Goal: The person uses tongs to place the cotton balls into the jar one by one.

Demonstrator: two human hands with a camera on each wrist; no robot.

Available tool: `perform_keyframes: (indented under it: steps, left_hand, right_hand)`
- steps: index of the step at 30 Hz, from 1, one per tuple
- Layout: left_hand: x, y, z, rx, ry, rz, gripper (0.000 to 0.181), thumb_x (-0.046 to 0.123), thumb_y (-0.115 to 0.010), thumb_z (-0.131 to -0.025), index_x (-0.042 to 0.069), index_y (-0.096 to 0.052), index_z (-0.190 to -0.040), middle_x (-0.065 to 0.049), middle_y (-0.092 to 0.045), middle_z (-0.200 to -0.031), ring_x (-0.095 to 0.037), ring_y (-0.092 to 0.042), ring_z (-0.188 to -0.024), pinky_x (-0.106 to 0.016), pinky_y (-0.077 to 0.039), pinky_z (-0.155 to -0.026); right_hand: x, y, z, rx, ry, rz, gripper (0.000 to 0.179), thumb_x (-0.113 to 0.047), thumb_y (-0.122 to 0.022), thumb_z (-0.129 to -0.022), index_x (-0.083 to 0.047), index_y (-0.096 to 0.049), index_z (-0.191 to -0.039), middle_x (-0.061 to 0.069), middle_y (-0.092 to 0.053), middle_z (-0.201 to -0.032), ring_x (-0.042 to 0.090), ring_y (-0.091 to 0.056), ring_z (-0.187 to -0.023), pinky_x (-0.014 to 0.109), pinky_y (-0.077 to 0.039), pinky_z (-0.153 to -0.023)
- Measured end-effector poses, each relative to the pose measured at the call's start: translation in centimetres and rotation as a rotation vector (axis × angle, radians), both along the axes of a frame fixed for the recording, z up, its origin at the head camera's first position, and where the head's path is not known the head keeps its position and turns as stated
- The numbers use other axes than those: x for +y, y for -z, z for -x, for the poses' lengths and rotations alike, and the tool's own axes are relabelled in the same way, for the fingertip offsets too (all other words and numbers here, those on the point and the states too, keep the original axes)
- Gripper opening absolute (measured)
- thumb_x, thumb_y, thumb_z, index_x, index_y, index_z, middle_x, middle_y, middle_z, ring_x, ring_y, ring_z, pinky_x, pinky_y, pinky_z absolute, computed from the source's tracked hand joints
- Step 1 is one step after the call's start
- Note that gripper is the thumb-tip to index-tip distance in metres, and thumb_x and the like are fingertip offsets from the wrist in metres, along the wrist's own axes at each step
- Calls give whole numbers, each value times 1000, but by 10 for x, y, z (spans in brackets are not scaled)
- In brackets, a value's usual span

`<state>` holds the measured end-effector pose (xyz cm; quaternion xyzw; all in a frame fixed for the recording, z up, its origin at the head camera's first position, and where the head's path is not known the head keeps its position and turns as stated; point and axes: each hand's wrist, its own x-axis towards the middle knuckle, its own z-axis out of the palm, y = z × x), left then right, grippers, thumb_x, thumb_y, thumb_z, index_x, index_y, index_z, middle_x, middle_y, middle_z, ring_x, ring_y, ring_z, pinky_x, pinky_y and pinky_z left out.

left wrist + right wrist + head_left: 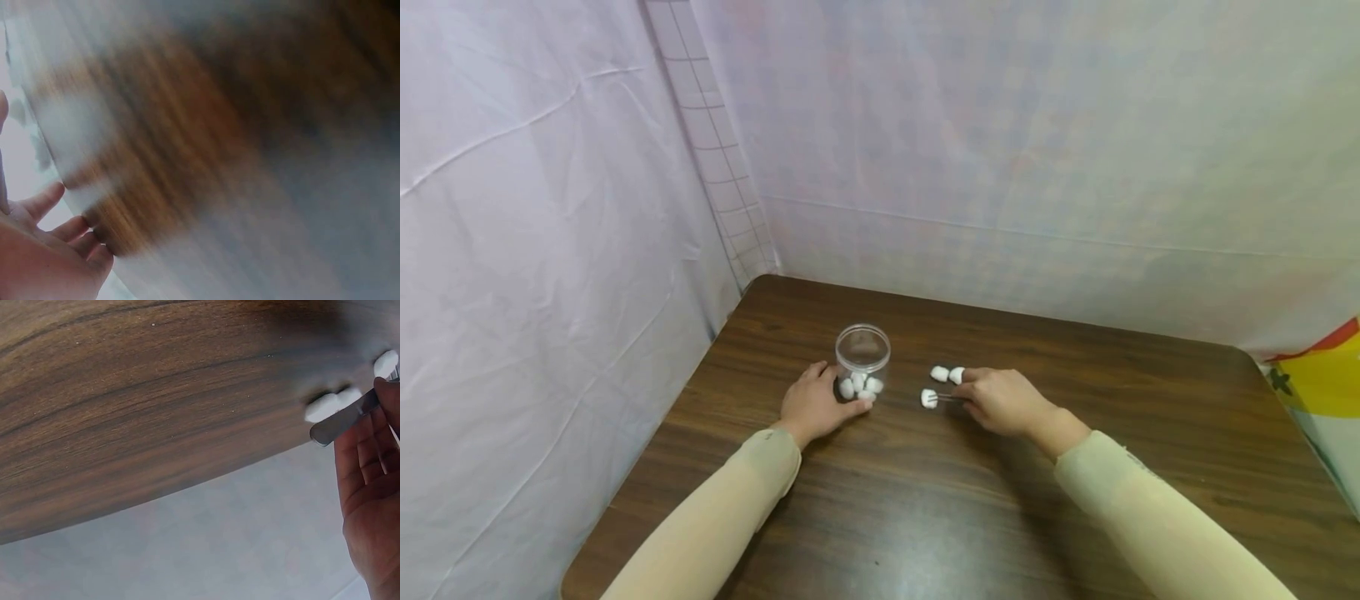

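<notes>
A clear round plastic jar point(863, 357) without a lid stands upright on the table, several white cotton balls point(859, 388) at its bottom. My left hand point(817, 407) holds the jar low down, thumb along its front and fingers at its left side. In my right hand point(1009, 402) I pinch a pair of metal tweezers point(952, 397); their flat rounded end point(328, 430) shows in the right wrist view. Both prongs point left and lie at a single cotton ball point(928, 399). Just behind, two more cotton balls point(939, 373) sit side by side, one partly behind my fingers.
The brown wood-grain table point(880, 517) has rounded corners. White cloth point(1000, 167) hangs behind it and at the left side. A yellow and red piece point(1318, 379) shows beyond the right edge. The left wrist view is mostly blurred tabletop.
</notes>
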<state>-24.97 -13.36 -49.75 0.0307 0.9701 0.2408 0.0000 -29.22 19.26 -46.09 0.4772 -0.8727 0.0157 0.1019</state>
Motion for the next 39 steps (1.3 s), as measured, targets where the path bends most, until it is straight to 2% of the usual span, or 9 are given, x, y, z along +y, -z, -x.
perform_keyframes:
  steps: [11,19,26,39]
  left_hand:
    - [0,1,0,4,-1,1,85,69,-69,-80,11,-54,-140,-19,-40,-151,-38,-36,-139,-57,-34,-108]
    - [0,0,0,12,1,-4,84,68,-69,-80,11,-54,-140,-20,-40,-151,-38,-36,-139,-57,-34,-108]
    - [-1,3,1,16,3,-10,85,69,-70,-80,12,-54,-141,-20,-40,-151,-38,-37,-139,-57,-34,-108]
    - [-1,2,0,3,6,-3,86,70,-68,-80,12,-53,-142,-20,-40,-151,-38,-36,-139,-57,-33,-108]
  right_hand:
    - [-1,4,2,-3,-14,4,18,-8,-77,-80,-10,-76,-98,-4,-55,-82,13,-55,-65,37,-52,-54]
    - [-1,5,3,36,6,3,16,-10,-76,-79,-12,-77,-95,-5,-54,-81,13,-54,-65,36,-51,-52]
    - [4,3,1,40,36,13,20,-9,-75,-77,-14,-78,-96,-5,-59,-85,14,-60,-70,34,-50,-50]
    - [14,-3,-2,39,40,39,23,-6,-74,-77,-14,-78,-98,-4,-62,-91,16,-64,-75,35,-51,-51]
